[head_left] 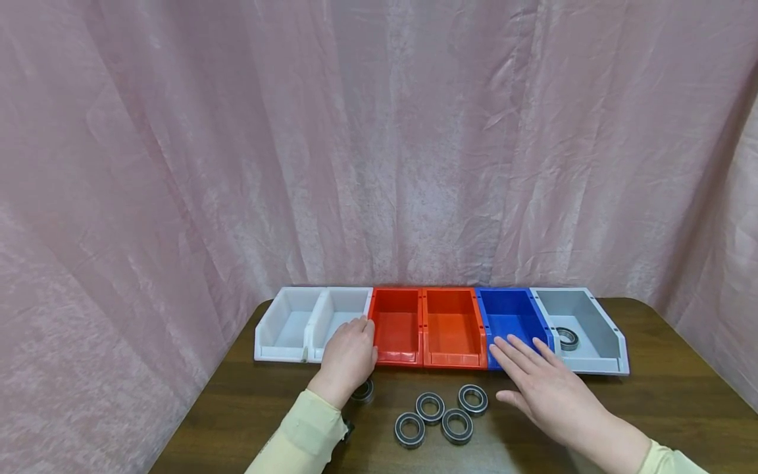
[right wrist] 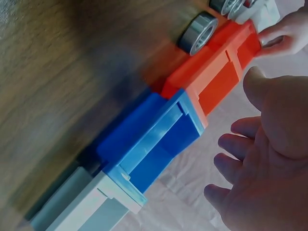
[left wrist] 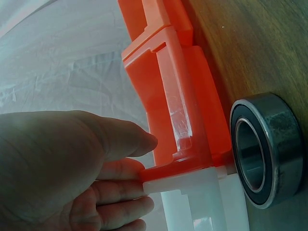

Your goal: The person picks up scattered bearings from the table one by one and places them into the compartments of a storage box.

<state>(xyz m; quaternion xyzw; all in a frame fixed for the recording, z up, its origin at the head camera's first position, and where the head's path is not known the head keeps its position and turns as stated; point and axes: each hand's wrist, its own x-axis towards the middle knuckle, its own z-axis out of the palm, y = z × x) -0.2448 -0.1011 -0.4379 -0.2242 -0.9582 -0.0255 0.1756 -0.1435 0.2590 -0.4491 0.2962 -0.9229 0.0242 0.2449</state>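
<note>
My left hand is over the boundary between a white bin and a red bin. In the left wrist view its thumb and loosely bent fingers overlap the bin rims, with nothing in the grasp. Spread fingers show on my right hand, which hovers palm down at the front of the blue bin; it holds nothing. A ball bearing lies beside the left wrist, partly hidden by it. Between the hands more bearings lie on the wooden table.
The bins stand side by side in a row along the table's back. Another white bin is at the left end, an orange-red bin mid-row. At the right end a grey bin contains one bearing. A pink curtain hangs behind.
</note>
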